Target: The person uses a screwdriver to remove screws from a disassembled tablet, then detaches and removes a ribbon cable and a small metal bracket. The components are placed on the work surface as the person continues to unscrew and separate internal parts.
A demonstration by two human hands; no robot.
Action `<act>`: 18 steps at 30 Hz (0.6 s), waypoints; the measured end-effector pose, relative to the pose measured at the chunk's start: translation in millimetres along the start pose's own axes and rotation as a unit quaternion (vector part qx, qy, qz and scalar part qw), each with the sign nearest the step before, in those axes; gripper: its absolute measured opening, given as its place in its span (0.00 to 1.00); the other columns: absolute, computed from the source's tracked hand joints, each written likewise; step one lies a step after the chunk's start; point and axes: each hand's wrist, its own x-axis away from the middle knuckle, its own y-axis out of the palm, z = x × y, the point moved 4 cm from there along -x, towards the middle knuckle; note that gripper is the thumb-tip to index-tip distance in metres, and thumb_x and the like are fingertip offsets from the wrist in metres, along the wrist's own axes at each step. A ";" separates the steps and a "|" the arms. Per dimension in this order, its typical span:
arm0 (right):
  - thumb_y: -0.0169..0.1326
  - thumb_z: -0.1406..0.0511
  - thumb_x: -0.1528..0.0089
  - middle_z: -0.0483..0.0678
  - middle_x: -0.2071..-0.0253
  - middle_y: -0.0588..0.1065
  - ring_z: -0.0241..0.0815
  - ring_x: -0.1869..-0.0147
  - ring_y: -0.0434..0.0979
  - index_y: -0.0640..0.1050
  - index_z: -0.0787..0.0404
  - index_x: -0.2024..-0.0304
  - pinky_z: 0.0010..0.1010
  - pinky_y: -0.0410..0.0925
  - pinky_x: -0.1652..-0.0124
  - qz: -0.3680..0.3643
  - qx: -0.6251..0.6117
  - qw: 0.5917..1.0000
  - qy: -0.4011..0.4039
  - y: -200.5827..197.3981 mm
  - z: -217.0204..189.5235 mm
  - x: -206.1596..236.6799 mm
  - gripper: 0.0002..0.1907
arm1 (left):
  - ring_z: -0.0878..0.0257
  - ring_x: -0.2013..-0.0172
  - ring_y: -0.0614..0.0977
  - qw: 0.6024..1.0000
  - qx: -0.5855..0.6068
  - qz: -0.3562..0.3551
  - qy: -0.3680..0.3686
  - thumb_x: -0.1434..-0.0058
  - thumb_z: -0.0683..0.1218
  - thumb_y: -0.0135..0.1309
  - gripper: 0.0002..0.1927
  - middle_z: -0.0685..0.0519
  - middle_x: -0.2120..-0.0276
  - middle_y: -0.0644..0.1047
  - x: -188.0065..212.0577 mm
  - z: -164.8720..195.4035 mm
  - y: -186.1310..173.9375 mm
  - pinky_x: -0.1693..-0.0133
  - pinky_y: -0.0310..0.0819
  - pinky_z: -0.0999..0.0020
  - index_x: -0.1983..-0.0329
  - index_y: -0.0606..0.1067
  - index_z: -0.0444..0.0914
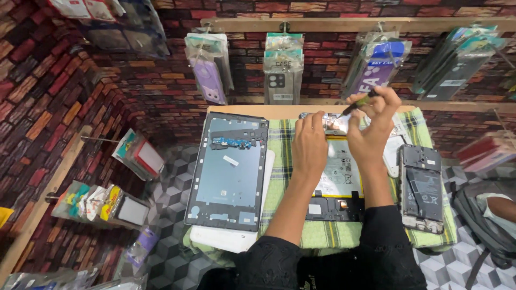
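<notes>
Head view: back cover (228, 172) beside left hand (310, 150).

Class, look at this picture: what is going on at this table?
A person works on an opened tablet lying on a green checked cloth. The left hand steadies its top edge, while the right hand holds a small screwdriver there. The removed tablet back cover lies to the left, an opened phone to the right.

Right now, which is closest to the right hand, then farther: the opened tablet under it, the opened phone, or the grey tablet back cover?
1. Opened tablet with white battery, directly under the right hand.
2. Opened dark phone, to the right.
3. Grey tablet back cover, far left.
</notes>
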 end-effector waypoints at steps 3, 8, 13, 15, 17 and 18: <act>0.57 0.81 0.33 0.57 0.43 0.74 0.47 0.39 0.77 0.58 0.60 0.34 0.34 0.70 0.39 0.027 0.083 0.995 -0.055 -5.5 -1.7 3.1 0.32 | 0.49 0.47 0.78 1.000 0.002 0.017 0.004 0.42 0.33 0.53 0.20 0.45 0.49 0.78 0.3 0.9 0.7 0.50 0.78 0.60 0.45 0.73 0.33; 0.57 0.80 0.32 0.55 0.44 0.69 0.44 0.42 0.77 0.60 0.58 0.35 0.31 0.71 0.39 0.048 0.054 0.997 -0.025 -15.9 7.0 13.1 0.30 | 0.50 0.49 0.78 1.000 -0.003 0.012 0.008 0.41 0.33 0.53 0.20 0.46 0.51 0.78 1.6 0.5 4.5 0.49 0.77 0.60 0.45 0.74 0.33; 0.55 0.82 0.29 0.56 0.38 0.69 0.49 0.33 0.75 0.57 0.59 0.34 0.36 0.68 0.32 0.040 0.042 0.996 -0.074 -13.7 5.6 17.6 0.29 | 0.50 0.49 0.78 1.000 -0.005 0.023 0.018 0.41 0.33 0.53 0.20 0.46 0.51 0.78 2.5 -0.1 5.4 0.48 0.76 0.61 0.45 0.74 0.33; 0.60 0.80 0.34 0.58 0.42 0.69 0.48 0.41 0.77 0.59 0.59 0.36 0.35 0.71 0.41 0.063 0.113 0.990 -0.058 -13.6 5.2 17.8 0.31 | 0.50 0.49 0.78 1.000 -0.002 0.015 0.012 0.40 0.34 0.54 0.19 0.46 0.51 0.78 2.5 -0.8 6.0 0.49 0.76 0.61 0.44 0.74 0.33; 0.58 0.80 0.33 0.57 0.43 0.69 0.47 0.42 0.79 0.59 0.58 0.36 0.34 0.72 0.42 0.064 0.098 0.992 -0.048 -12.8 4.6 17.6 0.30 | 0.50 0.49 0.78 1.000 -0.003 0.018 0.017 0.41 0.33 0.53 0.19 0.46 0.51 0.78 2.8 -0.4 4.9 0.48 0.76 0.60 0.45 0.74 0.33; 0.53 0.81 0.31 0.55 0.42 0.70 0.47 0.40 0.79 0.58 0.58 0.35 0.33 0.72 0.40 0.055 0.047 0.996 -0.046 -11.6 4.3 17.4 0.29 | 0.50 0.48 0.78 1.000 -0.003 0.020 0.019 0.42 0.33 0.53 0.20 0.46 0.51 0.78 2.8 0.0 4.4 0.48 0.76 0.60 0.46 0.74 0.33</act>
